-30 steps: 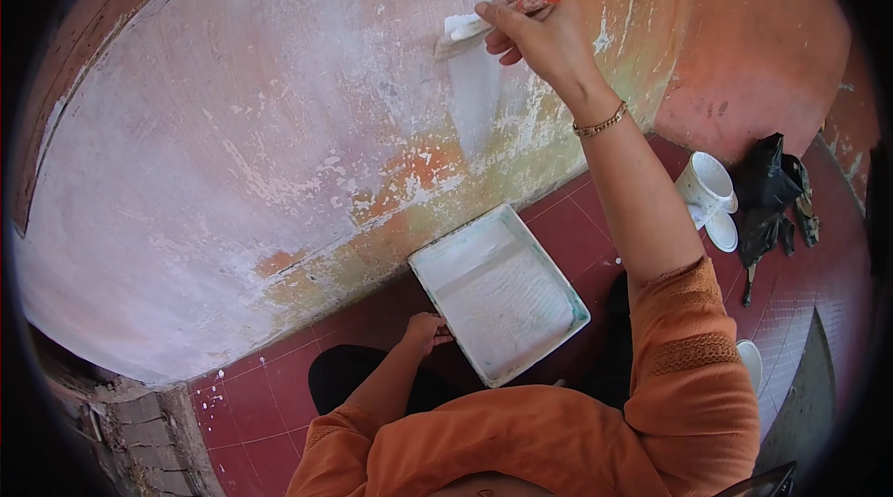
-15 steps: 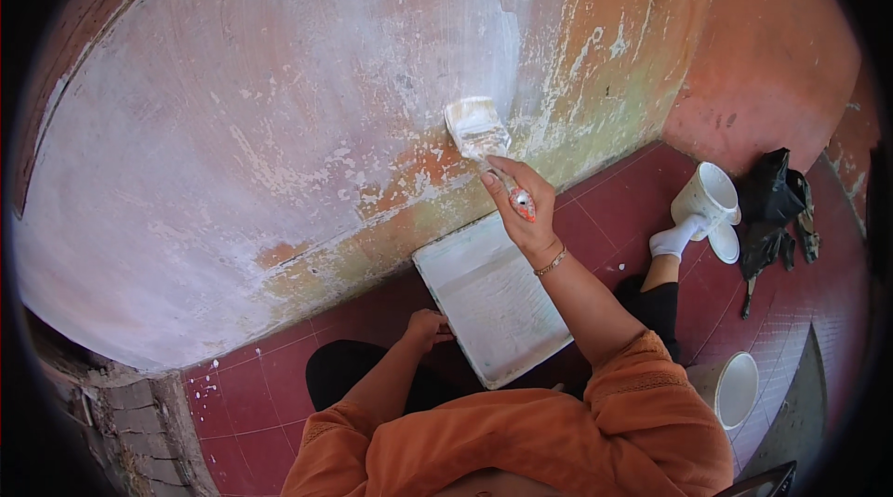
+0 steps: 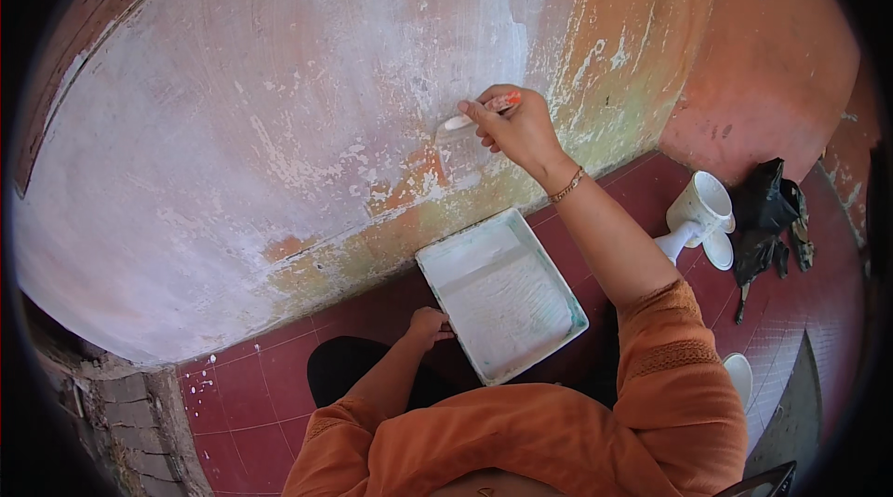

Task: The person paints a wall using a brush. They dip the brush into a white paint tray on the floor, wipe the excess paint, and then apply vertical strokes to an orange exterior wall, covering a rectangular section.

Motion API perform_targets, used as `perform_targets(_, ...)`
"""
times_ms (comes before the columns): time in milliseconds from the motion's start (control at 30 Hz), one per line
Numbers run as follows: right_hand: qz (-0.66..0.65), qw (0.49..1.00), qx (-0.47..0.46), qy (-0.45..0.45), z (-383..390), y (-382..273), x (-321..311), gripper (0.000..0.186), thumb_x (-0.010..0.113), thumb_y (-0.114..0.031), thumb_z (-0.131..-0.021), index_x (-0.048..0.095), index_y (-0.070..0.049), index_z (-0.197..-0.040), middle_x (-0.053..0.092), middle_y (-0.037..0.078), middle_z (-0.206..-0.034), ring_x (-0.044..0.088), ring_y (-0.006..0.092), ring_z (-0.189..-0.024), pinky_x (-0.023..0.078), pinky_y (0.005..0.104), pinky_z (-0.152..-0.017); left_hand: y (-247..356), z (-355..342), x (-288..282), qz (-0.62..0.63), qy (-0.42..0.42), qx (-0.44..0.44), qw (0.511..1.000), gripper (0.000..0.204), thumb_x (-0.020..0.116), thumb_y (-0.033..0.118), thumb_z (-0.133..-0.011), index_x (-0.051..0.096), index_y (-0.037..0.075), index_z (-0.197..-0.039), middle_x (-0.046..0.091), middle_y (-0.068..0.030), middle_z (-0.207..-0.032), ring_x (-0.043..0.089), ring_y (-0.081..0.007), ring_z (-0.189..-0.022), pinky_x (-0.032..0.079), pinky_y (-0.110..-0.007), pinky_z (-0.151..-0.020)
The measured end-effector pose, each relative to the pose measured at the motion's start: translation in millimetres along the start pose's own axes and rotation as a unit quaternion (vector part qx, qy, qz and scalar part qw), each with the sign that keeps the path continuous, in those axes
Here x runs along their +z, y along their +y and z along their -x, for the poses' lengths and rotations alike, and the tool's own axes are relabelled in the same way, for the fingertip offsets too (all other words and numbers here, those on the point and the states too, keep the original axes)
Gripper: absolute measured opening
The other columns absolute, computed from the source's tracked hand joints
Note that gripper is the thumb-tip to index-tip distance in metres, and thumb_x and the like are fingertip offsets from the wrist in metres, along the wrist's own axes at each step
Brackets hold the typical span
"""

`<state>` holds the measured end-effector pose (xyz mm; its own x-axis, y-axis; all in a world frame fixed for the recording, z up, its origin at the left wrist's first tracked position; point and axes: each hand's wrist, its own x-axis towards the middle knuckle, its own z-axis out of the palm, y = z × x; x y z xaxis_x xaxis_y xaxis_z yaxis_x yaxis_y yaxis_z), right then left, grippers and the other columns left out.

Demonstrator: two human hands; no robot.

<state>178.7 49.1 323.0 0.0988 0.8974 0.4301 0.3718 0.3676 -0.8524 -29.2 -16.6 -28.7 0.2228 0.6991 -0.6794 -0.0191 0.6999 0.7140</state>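
Observation:
My right hand (image 3: pixel 514 127) grips a paintbrush (image 3: pixel 458 123) by its handle, which has an orange end. The brush lies against the wall (image 3: pixel 307 97), its head turned down and left and partly blurred. That wall is patchy, with whitish paint on the left and flaking orange and yellowish areas on the right. On the floor below stands a white rectangular paint tray (image 3: pixel 470 264), coated inside with white paint. My left hand (image 3: pixel 429 327) is closed at the tray's left edge, its fingers partly hidden there.
A white bucket (image 3: pixel 699 201) stands by the right corner, with a round white lid (image 3: pixel 718 250) beside my white-socked foot (image 3: pixel 677 240). Black plastic bags (image 3: pixel 767 218) lie next to it. Another white container (image 3: pixel 739 378) is near my right elbow. Paint drips spot the red tiled floor (image 3: pixel 244 395).
My right hand has moved up the wall and turned over. The brush head, broad side visible before, now points down and left, seen nearly edge-on. My left hand stays at the tray.

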Motion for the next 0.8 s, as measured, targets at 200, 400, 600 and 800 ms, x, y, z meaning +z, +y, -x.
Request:
perform_targets(200,-0.1,0.978,-0.158,0.097,-11,-92,-19,0.024,0.072,-0.023,-0.085,0.067,0.0,-0.081,0.063,0.005,-0.066,0.06,0.0099,-0.055,0.049,0.0216,-0.05,-3,-2,-1,-0.009,-0.011,-0.004,1.0,0.007,0.056,0.002,-0.084,0.058,-0.003,-0.089,0.06,-0.0129,-0.084,0.061,-0.025,-0.073,0.057,-0.044,-0.071)
perform_targets(400,-0.201,0.91,-0.313,0.184,-1,-52,9,0.018,0.071,-0.011,-0.086,0.067,0.002,-0.097,0.068,0.009,-0.087,0.065,0.0132,-0.077,0.053,0.0243,-0.068,2,6,4,-0.002,0.005,-0.006,1.0,0.007,0.056,0.001,-0.083,0.057,-0.002,-0.089,0.06,-0.0125,-0.083,0.061,-0.025,-0.073,0.057,-0.045,-0.071)
perform_targets(600,-0.045,0.963,-0.224,0.14,69,43,57,0.02,0.071,-0.008,-0.084,0.066,0.004,-0.099,0.068,0.015,-0.095,0.065,0.0196,-0.088,0.05,0.0294,-0.078,7,11,4,-0.014,-0.003,-0.014,1.0,0.019,0.051,0.001,-0.089,0.052,-0.007,-0.106,0.06,-0.0164,-0.096,0.062,-0.0295,-0.083,0.055,-0.047,-0.078)
perform_targets(800,0.01,0.997,-0.057,0.051,146,135,70,0.023,0.072,-0.018,-0.084,0.068,0.002,-0.093,0.068,0.012,-0.079,0.066,0.0166,-0.075,0.051,0.0277,-0.07,2,0,1,-0.012,0.01,-0.003,1.0,0.012,0.055,0.001,-0.085,0.06,-0.005,-0.094,0.063,-0.0139,-0.085,0.063,-0.0262,-0.074,0.057,-0.043,-0.073)
